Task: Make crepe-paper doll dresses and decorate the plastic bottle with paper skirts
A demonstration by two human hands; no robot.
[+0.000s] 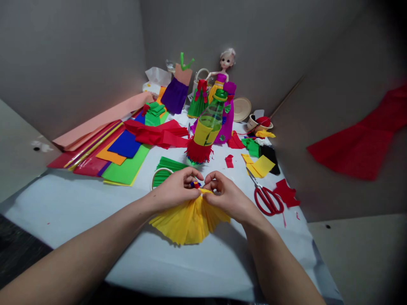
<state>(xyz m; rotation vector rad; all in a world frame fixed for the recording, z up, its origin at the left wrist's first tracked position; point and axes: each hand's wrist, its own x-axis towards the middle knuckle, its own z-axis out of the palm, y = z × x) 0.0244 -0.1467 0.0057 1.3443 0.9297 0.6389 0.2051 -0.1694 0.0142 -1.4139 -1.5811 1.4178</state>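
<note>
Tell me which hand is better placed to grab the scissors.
Probably the right hand: the scissors lie nearer it than the left hand. Both hands pinch the yellow paper.

Between the left hand [174,190] and right hand [227,197], a tiny multicoloured piece [195,184] is too small to identify; they hide the top of the yellow crepe paper [187,222], and the red crepe paper [359,140] runs off the right edge.

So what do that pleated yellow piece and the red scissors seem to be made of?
The pleated yellow piece looks like crepe paper: matte, thin, and finely creased. The red scissors seem to have smooth, slightly glossy plastic handles, probably with metal blades, judging by their grey sheen.
</note>
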